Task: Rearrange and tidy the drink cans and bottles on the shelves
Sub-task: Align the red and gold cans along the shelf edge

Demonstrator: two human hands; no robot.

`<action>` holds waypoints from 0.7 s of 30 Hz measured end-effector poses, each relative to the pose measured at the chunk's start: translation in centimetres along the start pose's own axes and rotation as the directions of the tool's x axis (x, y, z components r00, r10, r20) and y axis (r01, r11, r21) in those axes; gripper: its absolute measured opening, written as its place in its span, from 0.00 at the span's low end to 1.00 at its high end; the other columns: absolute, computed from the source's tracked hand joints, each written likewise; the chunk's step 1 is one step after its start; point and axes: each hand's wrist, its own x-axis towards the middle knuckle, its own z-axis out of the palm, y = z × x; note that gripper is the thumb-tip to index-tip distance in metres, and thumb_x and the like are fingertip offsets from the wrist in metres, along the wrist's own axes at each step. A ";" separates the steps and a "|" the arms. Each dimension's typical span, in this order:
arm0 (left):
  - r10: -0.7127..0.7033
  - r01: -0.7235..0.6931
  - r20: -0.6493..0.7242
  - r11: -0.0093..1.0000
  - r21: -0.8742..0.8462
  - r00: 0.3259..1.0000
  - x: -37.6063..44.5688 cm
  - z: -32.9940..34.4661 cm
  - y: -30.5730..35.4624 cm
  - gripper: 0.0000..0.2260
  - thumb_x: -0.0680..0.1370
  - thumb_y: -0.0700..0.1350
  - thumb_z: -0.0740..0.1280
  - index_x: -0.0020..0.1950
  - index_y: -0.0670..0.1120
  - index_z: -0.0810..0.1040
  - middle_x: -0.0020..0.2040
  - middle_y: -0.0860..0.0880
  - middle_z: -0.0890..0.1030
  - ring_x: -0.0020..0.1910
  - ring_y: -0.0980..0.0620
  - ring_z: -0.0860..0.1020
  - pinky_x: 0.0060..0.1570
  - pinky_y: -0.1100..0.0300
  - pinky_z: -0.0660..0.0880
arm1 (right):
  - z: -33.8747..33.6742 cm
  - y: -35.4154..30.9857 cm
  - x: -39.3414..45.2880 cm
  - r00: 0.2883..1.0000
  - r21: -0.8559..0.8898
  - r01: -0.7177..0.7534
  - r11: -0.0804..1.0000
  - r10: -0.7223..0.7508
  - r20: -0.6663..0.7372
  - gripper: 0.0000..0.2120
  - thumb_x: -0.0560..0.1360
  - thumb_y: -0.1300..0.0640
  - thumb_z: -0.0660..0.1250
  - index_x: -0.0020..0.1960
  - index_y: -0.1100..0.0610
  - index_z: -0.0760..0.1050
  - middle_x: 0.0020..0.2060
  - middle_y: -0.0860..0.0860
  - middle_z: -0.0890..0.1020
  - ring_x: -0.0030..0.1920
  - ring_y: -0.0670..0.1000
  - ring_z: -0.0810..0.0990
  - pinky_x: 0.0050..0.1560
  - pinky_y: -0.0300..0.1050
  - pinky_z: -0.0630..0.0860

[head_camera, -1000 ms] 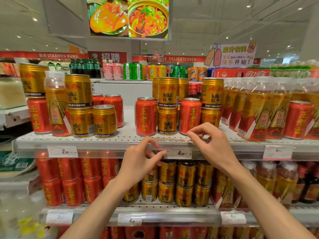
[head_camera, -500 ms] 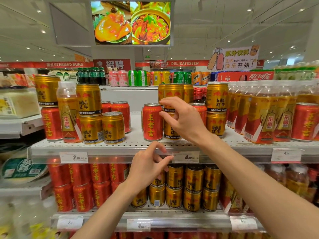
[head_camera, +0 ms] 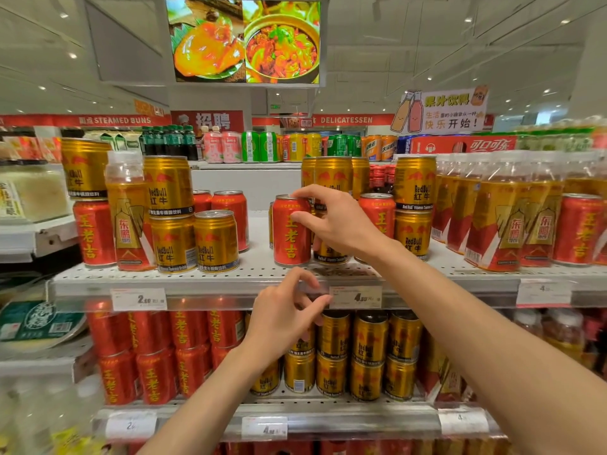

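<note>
**Right hand on a red can, top shelf**

Head view: the right hand (head_camera: 341, 224) reaches forward from the lower right, forearm angled up, fingers and thumb curled round a red can (head_camera: 290, 236) standing upright near the front middle of the top shelf (head_camera: 230, 277). A gold can (head_camera: 330, 254) stands just behind. The left hand (head_camera: 285, 318) hovers lower, before the shelf edge, fingers loosely curled, grasping nothing.

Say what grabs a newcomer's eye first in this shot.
First, the right hand reaching onto the upper shelf, fingers and thumb around a red can at its middle. Just below, the left hand hovers by the shelf edge near a price tag, fingers loosely curled and holding nothing. Gold cans stacked two high flank the red can, and a bright food screen hangs overhead.
</note>
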 end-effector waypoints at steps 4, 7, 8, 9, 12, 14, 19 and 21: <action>0.001 -0.001 -0.001 1.000 0.001 1.000 0.0 0.1 -0.1 0.10 0.78 0.53 0.73 0.51 0.55 0.73 0.32 0.57 0.86 0.21 0.57 0.79 0.34 0.62 0.79 | 0.1 0.0 0.0 1.000 0.034 -0.008 0.999 0.008 0.003 0.18 0.80 0.50 0.68 0.68 0.52 0.74 0.62 0.51 0.81 0.45 0.47 0.79 0.54 0.52 0.82; 0.005 -0.004 -0.009 1.000 0.012 1.000 0.0 0.1 -0.2 0.10 0.78 0.53 0.73 0.51 0.55 0.73 0.32 0.57 0.86 0.21 0.57 0.79 0.34 0.62 0.79 | 0.5 0.2 -0.3 1.000 0.082 -0.024 0.996 0.023 0.009 0.17 0.81 0.51 0.67 0.69 0.53 0.73 0.58 0.52 0.82 0.39 0.47 0.84 0.41 0.39 0.82; 0.006 -0.006 -0.011 1.000 0.014 1.000 0.0 0.1 -0.2 0.10 0.78 0.53 0.73 0.51 0.55 0.73 0.32 0.57 0.86 0.21 0.58 0.79 0.34 0.62 0.79 | 0.7 0.2 -0.4 1.000 0.093 -0.029 0.995 0.028 0.007 0.18 0.81 0.52 0.67 0.69 0.53 0.73 0.56 0.52 0.83 0.36 0.47 0.85 0.36 0.35 0.79; 0.008 -0.008 -0.013 1.000 0.015 1.000 0.0 0.1 -0.2 0.10 0.78 0.53 0.73 0.51 0.55 0.73 0.32 0.56 0.86 0.21 0.58 0.79 0.34 0.62 0.79 | 0.7 0.2 -0.4 0.999 0.105 -0.035 0.994 0.035 0.005 0.18 0.81 0.52 0.66 0.70 0.53 0.72 0.56 0.53 0.83 0.36 0.47 0.86 0.34 0.34 0.78; 0.018 -0.018 -0.006 1.000 0.014 1.000 0.0 0.0 -0.2 0.10 0.78 0.53 0.73 0.52 0.54 0.73 0.32 0.55 0.86 0.21 0.57 0.80 0.34 0.62 0.78 | 0.6 0.1 -0.8 0.998 0.171 -0.067 0.983 0.068 0.003 0.20 0.81 0.53 0.66 0.72 0.52 0.72 0.57 0.53 0.83 0.38 0.46 0.86 0.36 0.36 0.81; 0.020 -0.020 0.003 1.000 0.014 1.000 0.0 0.0 -0.1 0.10 0.78 0.53 0.73 0.52 0.54 0.73 0.32 0.55 0.86 0.21 0.58 0.80 0.33 0.63 0.77 | 0.2 0.1 -1.2 0.997 0.196 -0.071 0.978 0.078 -0.025 0.21 0.81 0.53 0.66 0.73 0.52 0.72 0.54 0.52 0.85 0.38 0.45 0.86 0.38 0.38 0.82; 0.036 -0.036 0.008 0.999 0.011 0.999 0.1 0.1 -0.2 0.11 0.79 0.54 0.72 0.52 0.55 0.72 0.32 0.56 0.86 0.21 0.57 0.80 0.30 0.62 0.76 | -1.9 0.6 -3.1 0.974 0.148 -0.037 0.988 0.069 -0.215 0.13 0.80 0.53 0.67 0.64 0.53 0.78 0.55 0.47 0.84 0.37 0.45 0.86 0.37 0.39 0.81; 0.045 -0.045 0.013 0.999 0.016 0.999 0.1 0.0 -0.2 0.11 0.79 0.53 0.73 0.53 0.57 0.71 0.31 0.56 0.85 0.22 0.58 0.80 0.30 0.64 0.74 | -2.8 1.3 -3.8 0.953 0.110 -0.031 0.993 0.063 -0.297 0.11 0.80 0.53 0.68 0.61 0.53 0.79 0.54 0.46 0.83 0.37 0.47 0.85 0.39 0.44 0.83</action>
